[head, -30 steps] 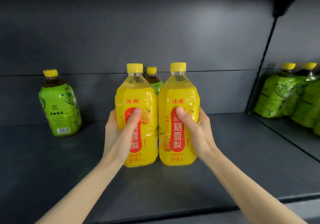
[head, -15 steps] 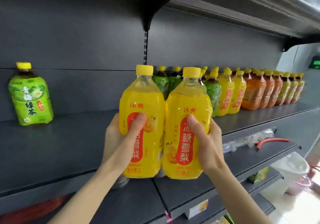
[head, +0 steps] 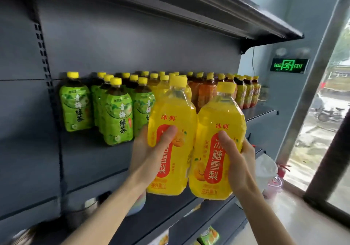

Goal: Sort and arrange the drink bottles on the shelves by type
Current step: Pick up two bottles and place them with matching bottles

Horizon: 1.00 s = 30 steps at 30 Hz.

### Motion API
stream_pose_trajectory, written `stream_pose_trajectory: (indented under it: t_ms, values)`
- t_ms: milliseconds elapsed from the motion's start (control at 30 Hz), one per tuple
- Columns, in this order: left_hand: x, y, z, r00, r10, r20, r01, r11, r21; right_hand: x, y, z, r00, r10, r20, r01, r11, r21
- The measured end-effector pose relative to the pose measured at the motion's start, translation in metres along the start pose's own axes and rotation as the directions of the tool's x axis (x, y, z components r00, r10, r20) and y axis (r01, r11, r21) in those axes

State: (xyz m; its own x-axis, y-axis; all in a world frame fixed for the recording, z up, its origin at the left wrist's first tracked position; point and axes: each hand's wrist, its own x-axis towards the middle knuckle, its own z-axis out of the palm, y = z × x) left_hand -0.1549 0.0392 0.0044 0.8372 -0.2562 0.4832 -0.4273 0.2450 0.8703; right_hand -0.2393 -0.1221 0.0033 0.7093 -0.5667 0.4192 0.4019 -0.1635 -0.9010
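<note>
Fingers [head: 166, 137] of your left hand [head: 149, 155] curl round the left yellow bottle [head: 170, 112], and those of your right hand [head: 238, 161] round the right yellow bottle [head: 217, 118]. The pair touch side by side in the air before the shelf [head: 261, 111]. Against half a second ago both bottles now tilt right, and the green tea bottles [head: 117, 116] stand much nearer, just left of your left thumb. Each held bottle is clear plastic, yellow-filled, yellow-capped and red-labelled.

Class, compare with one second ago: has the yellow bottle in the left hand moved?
Yes. The yellow bottle has risen off the shelf and gone right along it, to the row of green bottles.
</note>
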Motion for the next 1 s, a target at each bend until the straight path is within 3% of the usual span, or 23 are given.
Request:
stream_pose_trajectory:
  t_ms: [233,467,700,1000]
  values:
    - [0.083,-0.069,0.103,1.000,-0.014,0.001,0.014,0.997,-0.070,0.113,0.053,-0.069,1.000,-0.002,-0.016,0.001,0.999,-0.036]
    - [0.162,-0.113,0.168,0.998,0.045,-0.054,-0.045,0.999,-0.001,0.225,0.089,-0.105,1.000,-0.010,0.023,0.011,1.000,-0.019]
    - [0.199,-0.146,0.195,0.962,0.073,-0.265,-0.043,0.992,0.117,0.303,0.128,-0.106,0.972,0.013,0.237,-0.039,0.994,0.107]
    - [0.204,-0.158,0.207,0.809,0.170,-0.563,-0.001,0.958,0.287,0.366,0.161,-0.082,0.842,0.010,0.539,-0.144,0.967,0.208]
